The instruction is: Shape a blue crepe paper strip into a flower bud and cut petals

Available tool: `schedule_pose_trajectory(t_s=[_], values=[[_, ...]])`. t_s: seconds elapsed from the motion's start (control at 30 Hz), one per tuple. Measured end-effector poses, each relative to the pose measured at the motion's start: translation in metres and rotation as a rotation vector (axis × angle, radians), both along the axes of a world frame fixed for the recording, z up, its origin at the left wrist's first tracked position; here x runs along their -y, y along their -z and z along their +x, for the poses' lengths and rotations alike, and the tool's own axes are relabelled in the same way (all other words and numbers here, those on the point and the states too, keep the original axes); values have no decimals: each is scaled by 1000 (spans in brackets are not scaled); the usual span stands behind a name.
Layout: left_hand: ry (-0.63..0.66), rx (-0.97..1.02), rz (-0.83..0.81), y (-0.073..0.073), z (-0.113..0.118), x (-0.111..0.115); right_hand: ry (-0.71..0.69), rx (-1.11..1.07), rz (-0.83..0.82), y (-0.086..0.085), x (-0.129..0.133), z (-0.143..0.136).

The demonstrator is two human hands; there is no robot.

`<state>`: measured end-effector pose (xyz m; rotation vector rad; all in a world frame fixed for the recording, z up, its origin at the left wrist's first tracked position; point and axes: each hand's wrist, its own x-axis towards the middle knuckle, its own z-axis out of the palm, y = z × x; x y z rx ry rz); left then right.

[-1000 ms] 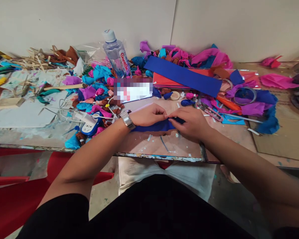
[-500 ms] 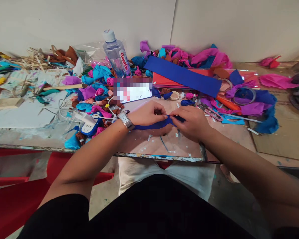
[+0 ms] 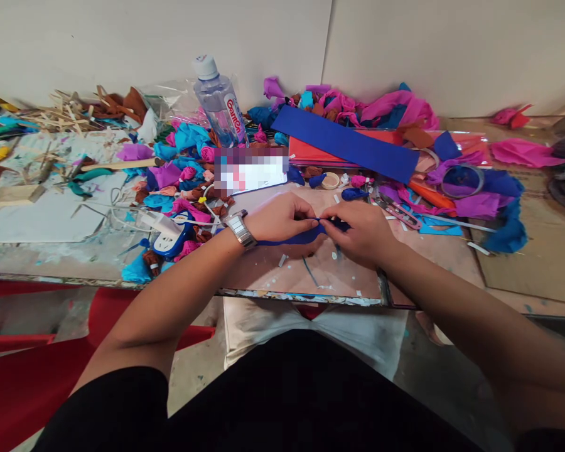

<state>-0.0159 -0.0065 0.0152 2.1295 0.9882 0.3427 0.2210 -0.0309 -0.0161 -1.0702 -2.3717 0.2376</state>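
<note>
Both hands pinch one narrow strip of dark blue crepe paper (image 3: 304, 238) just above the table's front part. My left hand (image 3: 282, 216), with a metal watch on its wrist, holds it between thumb and fingertips. Close against it, my right hand (image 3: 360, 231) grips the strip's right part, and a dark end shows behind the fingers. The strip's left part runs under my left wrist. A wider flat blue paper strip (image 3: 343, 143) lies behind the hands, across red sheets (image 3: 306, 150). Just beyond my right hand is a small rolled blue paper piece (image 3: 355, 193).
A phone (image 3: 258, 176) lies behind my left hand, with a water bottle (image 3: 221, 107) behind it. Crumpled coloured paper surrounds a blue-white power strip (image 3: 169, 242) on the left. A box cutter (image 3: 398, 212) and a tape roll (image 3: 462, 181) lie to the right.
The hands and the blue strip are almost where they were. My left wrist and watch have shifted very slightly; both hands keep their pinch.
</note>
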Motion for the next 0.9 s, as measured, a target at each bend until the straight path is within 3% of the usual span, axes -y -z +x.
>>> schedule_pose_trajectory(t_s=[0.27, 0.53, 0.73, 0.9], values=[[1, -58, 90, -3, 3, 6, 1, 8, -1, 1, -2, 1], [-26, -64, 128, -1, 4, 4, -34, 34, 168, 6, -2, 0], [-34, -21, 39, 0, 1, 1, -76, 48, 317, 4, -2, 1], [-38, 39, -33, 2, 0, -2, -97, 35, 336, 5, -2, 1]])
